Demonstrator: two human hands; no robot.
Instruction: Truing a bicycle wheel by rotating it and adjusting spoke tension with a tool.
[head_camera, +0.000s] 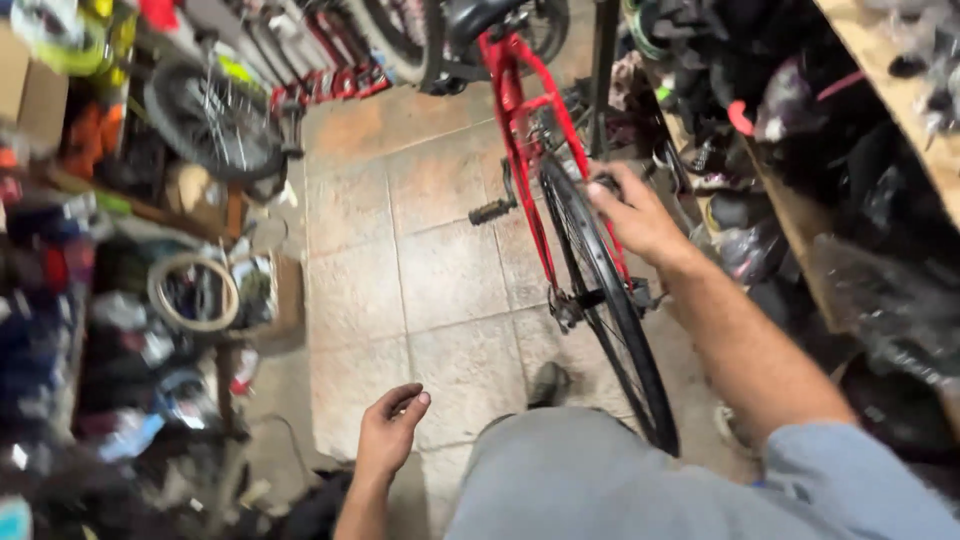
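A red bicycle (520, 130) stands ahead of me, its black rear wheel (610, 300) running toward my legs. My right hand (635, 215) reaches forward and rests on the top of that wheel's tyre beside the red frame stays, fingers curled around it. A black pedal (490, 211) sticks out to the left of the frame. My left hand (392, 428) hangs low at my side above the tiled floor, fingers loosely curled, holding nothing.
Tan floor tiles (400, 260) run down the middle. On the left, cluttered shelves hold a loose spoked wheel (215, 115) and a coiled pale tyre (193, 292). A wooden shelf (890, 80) with dark bagged parts lines the right side. More red bikes (330, 70) stand at the back.
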